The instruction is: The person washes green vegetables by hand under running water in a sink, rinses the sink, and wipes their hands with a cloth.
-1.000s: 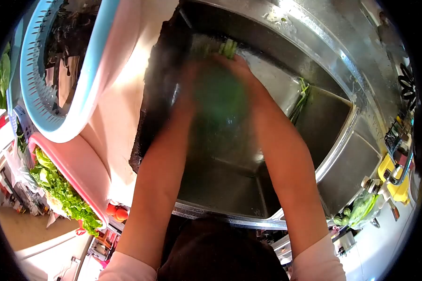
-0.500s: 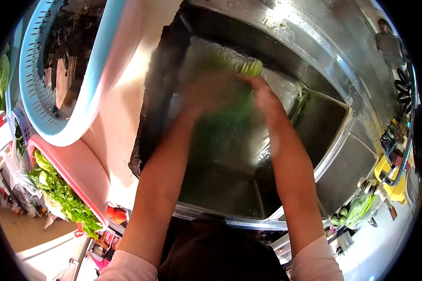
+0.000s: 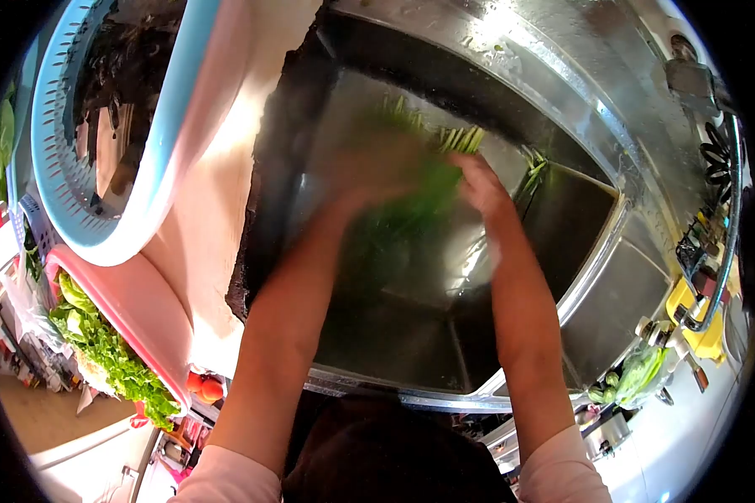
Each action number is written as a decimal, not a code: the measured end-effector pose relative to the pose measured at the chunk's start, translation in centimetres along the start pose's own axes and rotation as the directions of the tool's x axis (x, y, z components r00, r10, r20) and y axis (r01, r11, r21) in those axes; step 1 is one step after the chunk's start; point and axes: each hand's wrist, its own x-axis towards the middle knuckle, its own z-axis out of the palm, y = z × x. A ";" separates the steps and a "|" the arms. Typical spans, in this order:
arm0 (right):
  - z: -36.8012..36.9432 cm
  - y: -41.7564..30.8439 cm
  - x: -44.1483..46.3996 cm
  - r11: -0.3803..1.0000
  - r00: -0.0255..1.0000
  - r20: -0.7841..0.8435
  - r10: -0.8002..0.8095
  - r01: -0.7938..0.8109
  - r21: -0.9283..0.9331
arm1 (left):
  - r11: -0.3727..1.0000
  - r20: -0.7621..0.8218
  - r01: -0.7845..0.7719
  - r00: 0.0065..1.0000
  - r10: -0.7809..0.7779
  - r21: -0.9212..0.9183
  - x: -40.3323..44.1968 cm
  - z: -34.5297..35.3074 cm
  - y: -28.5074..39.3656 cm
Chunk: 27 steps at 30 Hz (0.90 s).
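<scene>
Head view. Your right hand: closed on a bunch of green stems, inside the metal sink, cut ends showing past the fingers. Your left hand: blurred, just beside the bunch; grip cannot be told. Loose stems: a few, in the sink, right of your right hand. Blue basket: on the pale tabletop, left of the sink. Pink tub: near the basket, leafy lettuce along it.

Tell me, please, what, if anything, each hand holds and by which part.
The right hand holds green stalks near one end; the left hand is too blurred to tell.
</scene>
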 end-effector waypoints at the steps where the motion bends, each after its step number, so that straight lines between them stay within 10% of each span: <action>1: 0.3 0.4 0.4 0.995 0.999 0.029 -0.014 0.011 0.095 | 1.000 0.053 0.023 0.998 -0.024 0.008 -0.3 -0.3 0.6; 6: 8.8 -4.1 -8.6 0.983 0.973 -0.155 -0.173 0.182 0.041 | 0.930 0.042 -0.009 0.999 0.026 -0.367 1.7 1.9 -3.2; 13: 3.4 -2.5 0.3 0.903 0.987 0.044 -0.155 0.123 0.411 | 0.990 -0.237 0.042 0.969 -0.073 -0.136 2.2 0.0 -0.2; 18: 5.7 -3.8 -7.5 0.989 0.979 -0.186 0.088 -0.063 0.134 | 0.981 -0.290 0.014 0.954 -0.070 -0.193 1.9 -0.2 -3.1; 27: 3.8 -3.8 0.6 0.907 0.982 0.119 -0.144 0.083 0.414 | 0.929 -0.396 -0.082 0.915 -0.073 -0.361 6.1 0.0 -3.8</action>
